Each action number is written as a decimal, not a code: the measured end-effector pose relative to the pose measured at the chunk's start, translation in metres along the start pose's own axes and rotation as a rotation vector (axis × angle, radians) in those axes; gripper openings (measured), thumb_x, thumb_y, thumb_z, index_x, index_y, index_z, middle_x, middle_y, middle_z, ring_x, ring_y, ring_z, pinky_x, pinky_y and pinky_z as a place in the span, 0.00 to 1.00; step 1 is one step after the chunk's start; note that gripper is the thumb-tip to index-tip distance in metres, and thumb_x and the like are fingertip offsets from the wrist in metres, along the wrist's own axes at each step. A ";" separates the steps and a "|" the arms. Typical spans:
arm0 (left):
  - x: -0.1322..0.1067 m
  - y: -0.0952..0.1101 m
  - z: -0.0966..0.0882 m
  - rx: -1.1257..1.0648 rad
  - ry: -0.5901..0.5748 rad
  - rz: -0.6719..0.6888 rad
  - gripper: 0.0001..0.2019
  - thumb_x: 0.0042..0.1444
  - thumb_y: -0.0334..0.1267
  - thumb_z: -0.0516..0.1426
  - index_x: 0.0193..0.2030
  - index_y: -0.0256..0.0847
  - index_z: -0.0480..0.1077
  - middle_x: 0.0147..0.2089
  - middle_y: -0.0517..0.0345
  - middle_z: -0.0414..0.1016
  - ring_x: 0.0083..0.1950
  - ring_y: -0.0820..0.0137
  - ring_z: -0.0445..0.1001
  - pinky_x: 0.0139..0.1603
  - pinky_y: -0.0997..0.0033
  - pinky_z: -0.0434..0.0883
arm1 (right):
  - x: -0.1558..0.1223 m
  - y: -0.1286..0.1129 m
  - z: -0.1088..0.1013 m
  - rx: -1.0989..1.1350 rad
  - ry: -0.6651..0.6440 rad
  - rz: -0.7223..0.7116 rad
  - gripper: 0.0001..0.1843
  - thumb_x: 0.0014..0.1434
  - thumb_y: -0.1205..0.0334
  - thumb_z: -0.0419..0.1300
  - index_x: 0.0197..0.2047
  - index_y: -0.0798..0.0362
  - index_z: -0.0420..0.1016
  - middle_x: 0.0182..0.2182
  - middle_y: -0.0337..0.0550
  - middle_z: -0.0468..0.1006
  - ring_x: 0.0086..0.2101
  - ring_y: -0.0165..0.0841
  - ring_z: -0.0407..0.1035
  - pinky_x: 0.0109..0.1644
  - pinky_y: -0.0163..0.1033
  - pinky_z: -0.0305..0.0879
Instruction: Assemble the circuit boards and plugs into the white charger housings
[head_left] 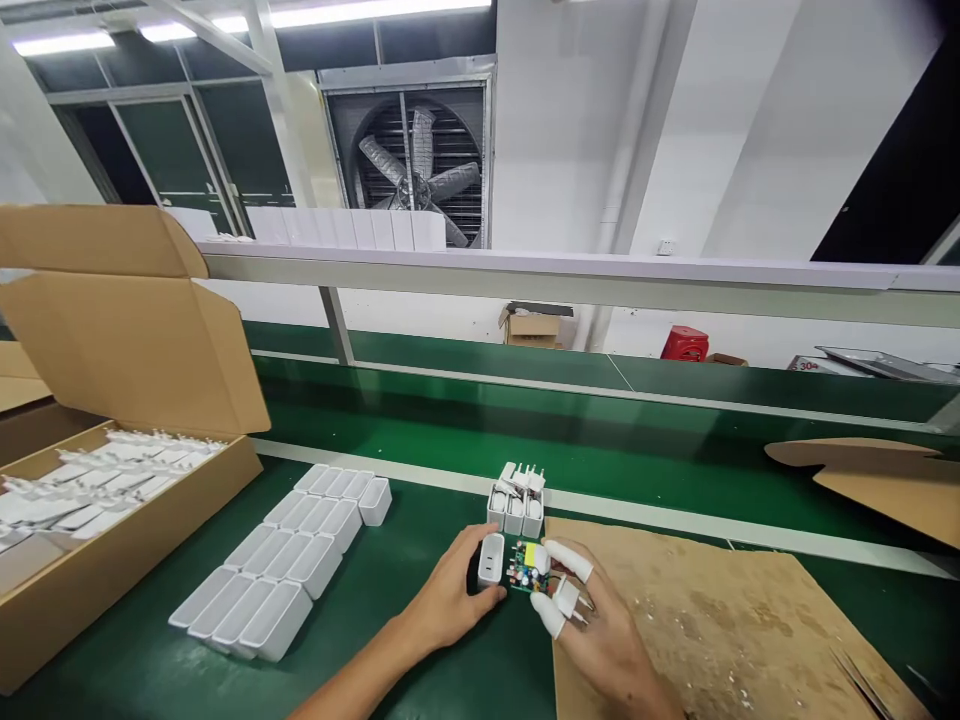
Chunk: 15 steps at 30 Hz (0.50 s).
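Observation:
My left hand is closed round a white plastic charger housing, its slotted end face turned toward me. Just right of it, my right hand, with white covers on thumb and forefinger, grips a small circuit board crowded with components and a yellow-wrapped part. A white plug piece with metal pins hangs at the same fingers; whether wires join it to the board is hard to make out. Board and housing are close but apart. Behind my hands stand several white housings with pinned plug pieces on top.
Rows of white housings lie on the green bench at left, beside an open cardboard box of white plug parts. A stained cardboard sheet covers the right side, with tweezers on it. A conveyor belt runs behind.

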<state>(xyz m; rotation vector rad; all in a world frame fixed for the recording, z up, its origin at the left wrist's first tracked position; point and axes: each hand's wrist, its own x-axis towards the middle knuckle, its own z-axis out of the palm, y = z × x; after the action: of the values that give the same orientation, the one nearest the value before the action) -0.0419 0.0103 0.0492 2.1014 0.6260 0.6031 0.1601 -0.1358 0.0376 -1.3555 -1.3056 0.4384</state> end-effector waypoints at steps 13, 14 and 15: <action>-0.010 -0.005 0.004 0.080 0.043 0.269 0.47 0.63 0.23 0.58 0.79 0.57 0.37 0.66 0.49 0.69 0.66 0.54 0.64 0.68 0.43 0.69 | -0.012 -0.001 0.014 -0.523 -0.078 -0.381 0.36 0.70 0.68 0.57 0.77 0.47 0.53 0.66 0.53 0.71 0.63 0.48 0.71 0.64 0.51 0.76; -0.010 -0.006 0.003 0.079 0.038 0.262 0.47 0.63 0.23 0.58 0.79 0.57 0.37 0.65 0.50 0.69 0.66 0.54 0.64 0.68 0.43 0.69 | -0.012 -0.001 0.015 -0.523 -0.088 -0.368 0.36 0.70 0.67 0.57 0.77 0.47 0.53 0.66 0.53 0.71 0.63 0.47 0.71 0.65 0.51 0.76; -0.010 -0.006 0.003 0.077 0.031 0.258 0.47 0.63 0.23 0.58 0.79 0.57 0.37 0.66 0.50 0.69 0.67 0.54 0.64 0.68 0.44 0.69 | -0.012 0.000 0.015 -0.520 -0.098 -0.356 0.36 0.70 0.67 0.57 0.77 0.47 0.53 0.66 0.52 0.71 0.63 0.47 0.71 0.65 0.50 0.76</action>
<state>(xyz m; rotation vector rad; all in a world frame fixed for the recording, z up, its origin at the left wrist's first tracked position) -0.0487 0.0059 0.0404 2.2680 0.4026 0.7673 0.1436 -0.1396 0.0285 -1.4861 -1.7827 -0.0928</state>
